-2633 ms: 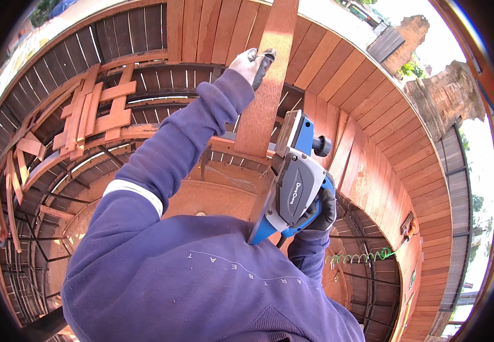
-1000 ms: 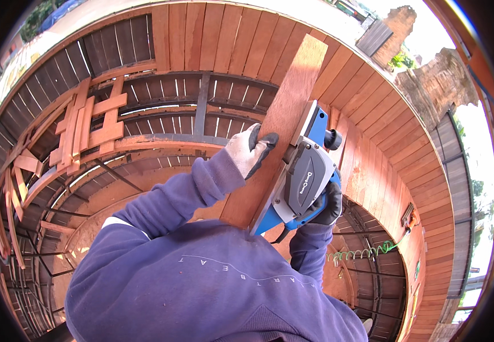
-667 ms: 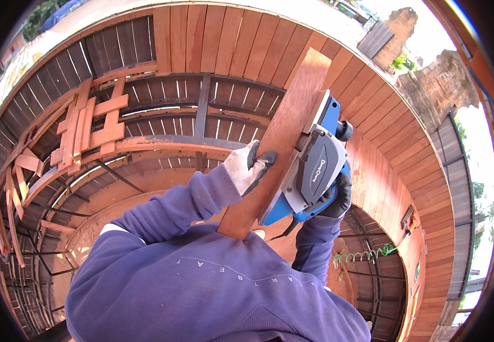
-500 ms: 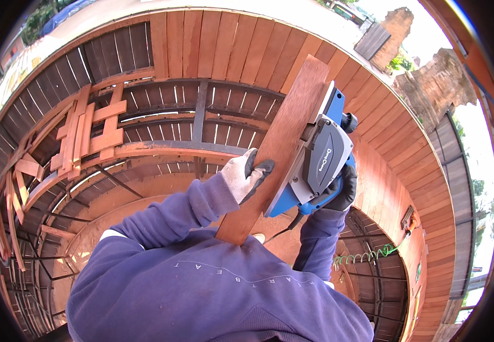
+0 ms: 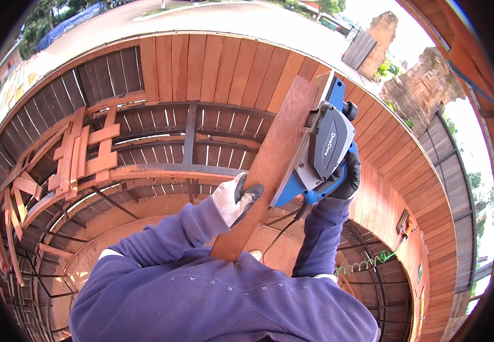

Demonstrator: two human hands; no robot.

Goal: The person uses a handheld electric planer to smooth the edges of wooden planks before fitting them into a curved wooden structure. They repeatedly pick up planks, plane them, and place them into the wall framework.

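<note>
A reddish-brown wooden board (image 5: 275, 154) slants up and away to the right, its near end against my torso. My left hand (image 5: 237, 197), in a white glove with dark fingertips, grips the board's left edge, thumb lying on its face. A blue and grey electric planer (image 5: 327, 145) stands on its side along the board's right edge. My right hand (image 5: 349, 178), in a black glove, is wrapped round the planer's rear handle. The planer's flat base faces the board; whether the two touch, I cannot tell. A dark cord hangs from the handle.
Curved decking of wooden planks (image 5: 218, 65) arcs round the far side and right. Loose wood pieces (image 5: 84, 151) lie stacked on the frame at left. An orange-handled air tool (image 5: 405, 224) with a green coiled hose (image 5: 372, 260) rests on the planks at right. Dark metal framing (image 5: 190, 134) runs below.
The head view has tilted slightly upward, so the scene sits lower. The planer has shifted a little up along the board with my right hand. My left hand keeps its hold.
</note>
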